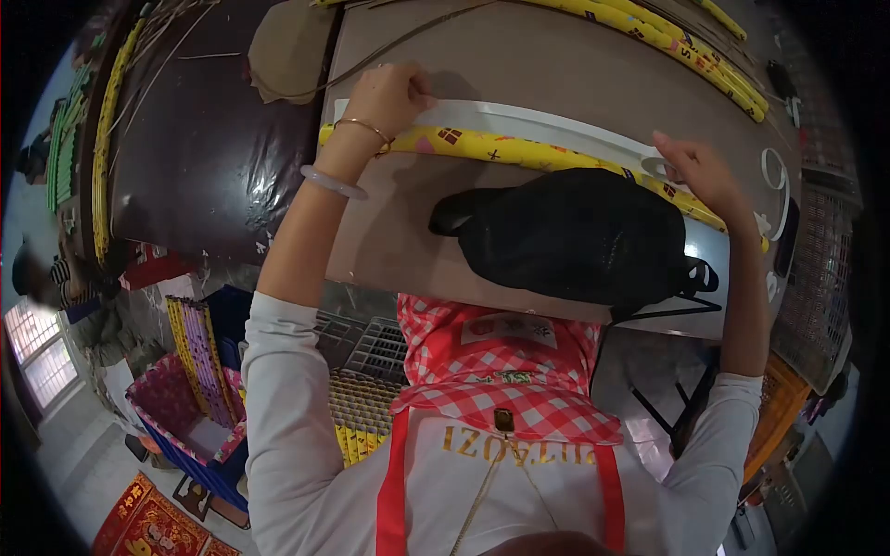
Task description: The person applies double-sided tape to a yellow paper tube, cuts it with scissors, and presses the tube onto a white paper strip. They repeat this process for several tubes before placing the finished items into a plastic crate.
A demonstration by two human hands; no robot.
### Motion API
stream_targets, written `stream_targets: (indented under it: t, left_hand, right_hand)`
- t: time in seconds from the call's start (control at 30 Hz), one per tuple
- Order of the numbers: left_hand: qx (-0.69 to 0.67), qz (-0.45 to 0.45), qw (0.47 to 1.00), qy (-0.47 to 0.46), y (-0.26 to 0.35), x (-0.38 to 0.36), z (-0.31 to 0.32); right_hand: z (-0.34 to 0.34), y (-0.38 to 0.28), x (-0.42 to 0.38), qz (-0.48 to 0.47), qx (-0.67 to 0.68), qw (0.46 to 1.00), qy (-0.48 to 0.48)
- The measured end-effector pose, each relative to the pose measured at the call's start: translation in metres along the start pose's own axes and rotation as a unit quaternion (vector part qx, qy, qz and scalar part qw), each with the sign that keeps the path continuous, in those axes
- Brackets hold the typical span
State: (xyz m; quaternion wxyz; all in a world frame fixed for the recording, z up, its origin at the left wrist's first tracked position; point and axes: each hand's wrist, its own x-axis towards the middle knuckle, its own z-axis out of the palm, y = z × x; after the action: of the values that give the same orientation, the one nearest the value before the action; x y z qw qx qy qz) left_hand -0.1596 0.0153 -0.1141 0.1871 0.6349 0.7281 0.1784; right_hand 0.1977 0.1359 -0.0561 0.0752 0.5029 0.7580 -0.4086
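Observation:
A long white strip [538,120], which looks like tape, runs across the brown table behind a yellow patterned tube [519,153]. My left hand [385,97] is closed, its curled fingers at the left end of the strip. At the right end, my right hand [702,174] bends over the tube beside a small white loop [656,168]. Its index finger and thumb are partly extended. Whether the fingers grip the loop I cannot tell. Nearer to me lies a black cloth item [579,241] with straps, hiding part of the tube.
More yellow tubes [686,65] lie along the table's far edge. A white ring [772,169] is at the right. A dark shiny surface [213,139] adjoins the table [380,218] at left. Below stand a lined blue crate [181,445] with patterned tubes and grey plastic crates [375,347].

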Motion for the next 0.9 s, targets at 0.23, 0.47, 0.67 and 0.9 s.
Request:
stream_targets:
  t: [0.23,0.47,0.67,0.9]
  left_hand:
    - [-0.029,0.031,0.999,-0.005,0.0,-0.004,-0.004]
    - [-0.057,0.119,0.986,-0.106,-0.014,0.018,-0.018]
    - [0.073,0.251,0.954,-0.145,-0.021,0.036,-0.021]
    - [0.193,0.372,0.886,-0.199,-0.007,0.051,-0.026]
  right_hand:
    - [-0.001,0.01,-0.018,0.031,-0.016,0.999,0.039]
    - [0.009,0.019,-0.019,-0.004,-0.005,0.994,0.106]
    - [0.02,0.009,-0.015,0.03,-0.023,0.986,0.163]
    - [0.02,0.003,-0.009,0.085,-0.049,0.981,0.166]
